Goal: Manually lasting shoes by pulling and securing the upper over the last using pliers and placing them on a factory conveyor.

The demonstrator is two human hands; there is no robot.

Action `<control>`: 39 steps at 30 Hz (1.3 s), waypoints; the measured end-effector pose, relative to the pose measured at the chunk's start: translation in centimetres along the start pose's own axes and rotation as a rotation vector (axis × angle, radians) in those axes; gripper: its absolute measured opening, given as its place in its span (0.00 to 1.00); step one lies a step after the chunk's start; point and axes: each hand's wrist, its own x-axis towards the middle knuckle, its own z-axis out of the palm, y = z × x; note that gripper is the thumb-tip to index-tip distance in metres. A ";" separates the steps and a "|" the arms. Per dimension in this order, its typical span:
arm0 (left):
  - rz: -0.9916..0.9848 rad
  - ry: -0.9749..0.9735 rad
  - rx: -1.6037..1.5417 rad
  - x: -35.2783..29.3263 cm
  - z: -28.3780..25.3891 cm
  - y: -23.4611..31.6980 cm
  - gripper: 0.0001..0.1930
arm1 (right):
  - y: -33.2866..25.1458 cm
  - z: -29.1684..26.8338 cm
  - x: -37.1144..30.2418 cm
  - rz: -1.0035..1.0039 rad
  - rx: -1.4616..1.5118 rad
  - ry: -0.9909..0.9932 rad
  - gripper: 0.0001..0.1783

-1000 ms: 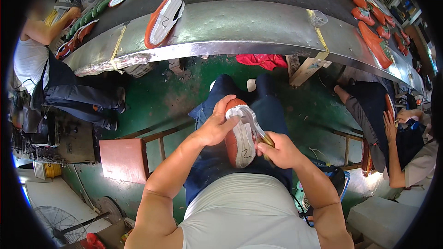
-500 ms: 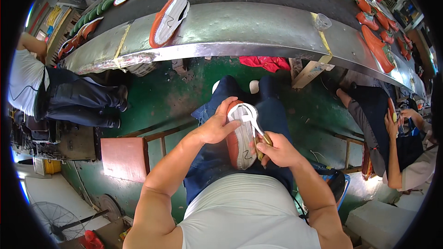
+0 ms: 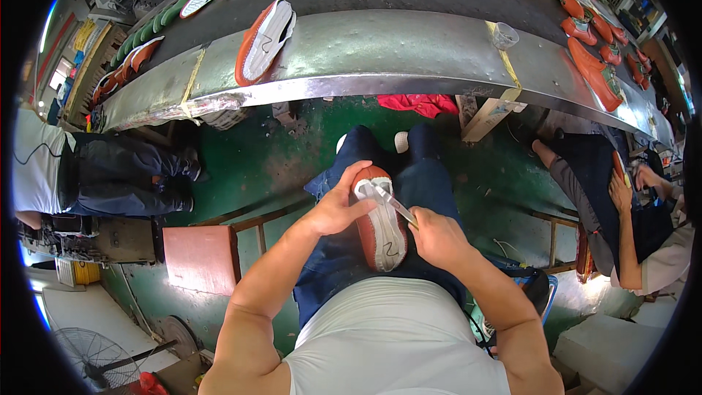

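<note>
An orange-red shoe (image 3: 374, 230) rests sole up on my lap, its underside pale grey with a dark squiggle near the close end. My left hand (image 3: 341, 208) grips its far left side, thumb pressed onto the sole and fingers wrapped round the edge. In my right hand (image 3: 437, 236) is a pair of metal pincers (image 3: 397, 207), its tip touching the white material near the far end of the sole. My right fingers hide most of the handles.
Ahead runs a metal-edged bench (image 3: 395, 44) with a dark belt. One upturned shoe (image 3: 265, 42) and a clear cup (image 3: 504, 35) stand on its edge; several more shoes line the belt. A brown stool (image 3: 200, 258) is at left. People work on both sides.
The pincers have swung up from beside the shoe onto its far end. The white strip that stood up in a loop now lies flatter. The person at left has shifted.
</note>
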 end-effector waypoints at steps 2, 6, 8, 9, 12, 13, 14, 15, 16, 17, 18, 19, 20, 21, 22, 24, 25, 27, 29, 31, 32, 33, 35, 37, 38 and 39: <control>-0.098 0.088 -0.188 -0.3 1.0 1.9 0.30 | -2.0 -1.4 -0.5 0.139 -0.202 -0.167 0.14; -0.145 0.271 -0.345 0.1 2.5 1.5 0.24 | -2.0 -1.9 -1.0 0.125 -0.357 -0.158 0.14; -0.126 0.291 -0.350 0.3 2.1 0.7 0.23 | -0.3 -3.6 -1.3 0.004 -0.090 -0.199 0.15; -0.080 0.289 -0.262 0.1 1.9 0.2 0.23 | 0.2 -4.1 -1.8 -0.005 -0.094 -0.202 0.15; 0.003 0.307 -0.077 -1.0 1.3 0.1 0.23 | 1.3 -4.0 -4.5 0.048 0.427 -0.283 0.16; 0.033 0.298 0.016 -1.3 1.8 0.7 0.22 | 1.6 -3.7 -4.8 0.059 0.431 -0.282 0.16; 0.023 0.290 0.012 -1.5 2.2 1.3 0.22 | 1.8 -3.2 -4.8 0.124 0.454 -0.173 0.16; 0.031 0.250 0.022 -1.7 2.5 1.9 0.24 | 2.0 -2.8 -4.9 0.189 0.476 -0.063 0.15; 0.052 0.214 0.040 -1.7 2.8 2.9 0.25 | 1.0 -3.5 -4.0 0.197 0.485 -0.002 0.14; 0.055 0.208 0.044 -1.9 3.1 3.2 0.25 | 0.9 -3.1 -3.9 0.197 0.486 0.006 0.14; 0.144 0.200 0.143 -2.2 3.5 3.5 0.25 | 1.2 -2.6 -3.8 0.217 0.629 0.061 0.14; 0.243 0.195 0.242 -2.0 3.5 3.8 0.26 | 1.8 -2.3 -3.0 0.227 0.767 0.117 0.14; 0.232 0.168 0.194 -1.8 3.2 4.1 0.27 | 2.7 -2.1 -2.9 0.238 0.725 0.124 0.13; 0.247 0.163 0.200 -1.5 2.8 4.7 0.27 | 3.7 -1.8 -3.0 0.227 0.720 0.136 0.13; 0.337 0.195 0.256 -1.3 2.5 5.8 0.28 | 4.8 -1.5 -3.4 0.280 0.669 0.107 0.14; 0.477 0.231 0.218 -0.6 1.9 8.2 0.29 | 7.1 -0.3 -4.9 0.426 0.579 0.040 0.16; 0.521 0.249 0.206 -0.3 1.5 10.2 0.30 | 8.0 0.4 -5.5 0.507 0.544 -0.004 0.18; 0.584 0.298 0.139 0.6 1.8 15.5 0.31 | 9.5 1.9 -7.1 0.533 0.502 -0.032 0.19; 0.728 0.270 0.296 2.8 1.5 20.1 0.35 | 10.2 2.6 -7.3 0.559 0.467 -0.057 0.20; 0.927 0.165 0.986 6.7 1.0 24.3 0.37 | 10.6 2.5 -6.9 0.596 0.498 -0.064 0.20; 0.961 0.112 1.048 9.2 1.4 25.0 0.36 | 10.4 1.9 -6.3 0.615 0.507 -0.091 0.20; 0.996 0.058 1.109 11.8 1.8 25.6 0.35 | 11.0 1.8 -5.9 0.613 0.512 -0.077 0.20; 1.017 0.010 1.238 17.9 1.7 26.2 0.34 | 12.3 1.9 -5.4 0.674 0.619 -0.150 0.20; 1.126 0.016 1.389 24.4 0.9 26.5 0.33 | 12.5 1.2 -4.6 0.683 0.668 -0.136 0.19; 1.177 0.023 1.405 27.9 0.3 26.3 0.33 | 12.8 0.9 -4.2 0.724 0.762 -0.152 0.16; 1.231 0.027 1.408 31.7 -0.1 25.8 0.32 | 13.3 0.7 -3.9 0.774 0.855 -0.165 0.14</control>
